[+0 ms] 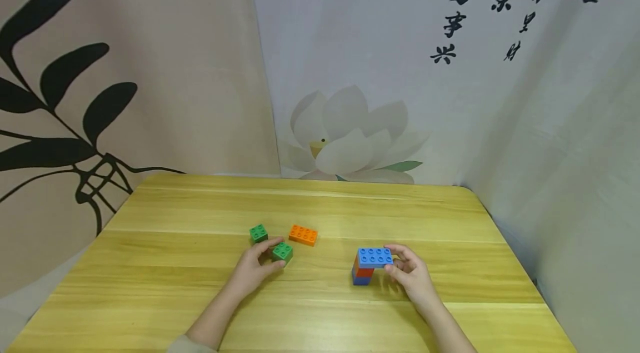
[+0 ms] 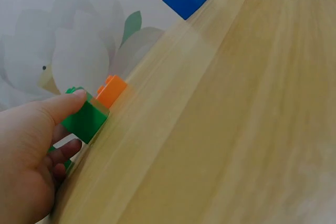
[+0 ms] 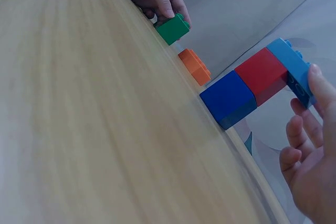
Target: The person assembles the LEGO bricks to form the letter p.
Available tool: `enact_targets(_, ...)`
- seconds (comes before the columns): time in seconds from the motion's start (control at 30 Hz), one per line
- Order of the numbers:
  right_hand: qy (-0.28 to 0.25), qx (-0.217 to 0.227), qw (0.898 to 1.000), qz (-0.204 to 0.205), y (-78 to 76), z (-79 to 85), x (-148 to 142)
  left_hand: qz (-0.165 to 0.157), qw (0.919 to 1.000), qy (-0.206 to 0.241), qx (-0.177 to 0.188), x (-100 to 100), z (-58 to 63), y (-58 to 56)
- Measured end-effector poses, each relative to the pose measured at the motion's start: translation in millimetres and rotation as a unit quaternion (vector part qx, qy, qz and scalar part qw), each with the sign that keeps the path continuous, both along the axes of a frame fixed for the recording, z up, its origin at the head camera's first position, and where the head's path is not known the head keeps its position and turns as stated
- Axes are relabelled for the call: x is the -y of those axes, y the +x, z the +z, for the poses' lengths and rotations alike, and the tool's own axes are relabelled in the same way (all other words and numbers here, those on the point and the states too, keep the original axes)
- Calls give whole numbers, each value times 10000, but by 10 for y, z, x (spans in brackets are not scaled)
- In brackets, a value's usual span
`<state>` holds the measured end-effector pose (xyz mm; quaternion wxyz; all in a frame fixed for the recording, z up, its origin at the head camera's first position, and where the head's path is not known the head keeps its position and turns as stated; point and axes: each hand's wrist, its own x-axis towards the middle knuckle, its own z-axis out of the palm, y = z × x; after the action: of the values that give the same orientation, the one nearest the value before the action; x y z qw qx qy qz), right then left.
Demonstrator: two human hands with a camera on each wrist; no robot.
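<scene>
Left hand [image 1: 252, 272]: fingers pinch a green brick [image 1: 283, 253].
Right hand [image 1: 415, 278]: fingers pinch the top blue brick [image 1: 374, 255] by one end.
Brick's long axis: leftward from right fingers.

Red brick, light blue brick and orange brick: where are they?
Red brick [image 3: 261, 76], right wrist view: its side.
Light blue brick [image 1: 375, 256], head view: its studded top.
Orange brick [image 1: 303, 233], head view: its studded top.

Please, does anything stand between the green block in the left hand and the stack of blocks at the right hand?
Nothing visible stands directly between the green block in the left hand and the stack. The orange block is close, but lies farther back, beside that path.
</scene>
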<state>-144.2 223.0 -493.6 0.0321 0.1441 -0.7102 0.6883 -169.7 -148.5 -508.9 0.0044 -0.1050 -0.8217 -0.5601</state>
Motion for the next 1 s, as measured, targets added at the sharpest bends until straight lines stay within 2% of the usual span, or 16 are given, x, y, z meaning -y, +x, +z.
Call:
enact_targets(0.4, -96, -7, 9999, 84, -3, 4, -10, 132, 9999, -90, 16, -20, -16, -7)
enact_targets(0.67, -34, 64, 10000, 38, 3, 8, -11, 243, 9997, -100, 1, -23, 28, 18)
enact_targets(0.87, -29, 85, 10000, 13, 7, 10, -8, 202, 9997, 57, -85, -17, 47, 22)
enact_targets(1.0, -41, 65, 10000, 12, 5, 13, -3, 241, 9997, 39, -74, -27, 100, 32)
